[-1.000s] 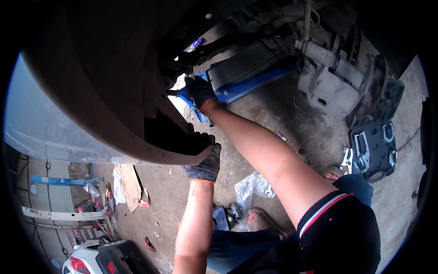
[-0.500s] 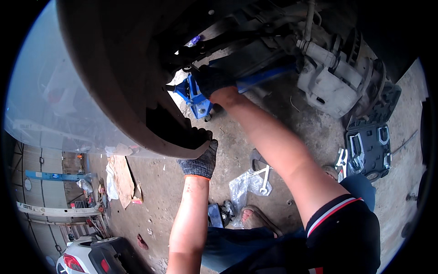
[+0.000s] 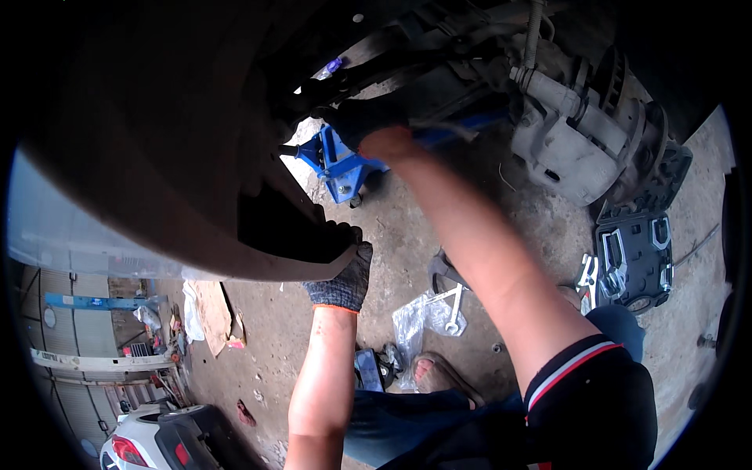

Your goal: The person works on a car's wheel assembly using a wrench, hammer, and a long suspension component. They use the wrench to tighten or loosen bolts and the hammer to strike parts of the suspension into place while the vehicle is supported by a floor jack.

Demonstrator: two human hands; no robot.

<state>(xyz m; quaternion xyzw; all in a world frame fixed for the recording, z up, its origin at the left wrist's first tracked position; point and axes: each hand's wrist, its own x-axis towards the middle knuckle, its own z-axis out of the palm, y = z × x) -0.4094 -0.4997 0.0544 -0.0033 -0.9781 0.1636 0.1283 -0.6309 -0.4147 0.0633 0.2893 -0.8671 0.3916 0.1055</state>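
In a dark work glove with an orange cuff, my left hand wraps its fingers over the lower corner of a car's fender panel. The panel's dark inner side faces me, and a strip of its pale outer skin shows at the left. My right hand, also in a dark glove, reaches into the shadow under the car beside the black underbody parts. Its fingers are hidden in the dark, so what they touch does not show. Just below it stands a blue floor jack.
A grey brake caliper hangs at the right, above an open tool case. Wrenches lie on clear plastic near my sandalled foot. Flattened cardboard and a parked white car are at the left.
The fender panel has flexed or swung, showing more dark inner side and less pale outer skin. My left hand keeps its hold. My right hand has shifted slightly left.
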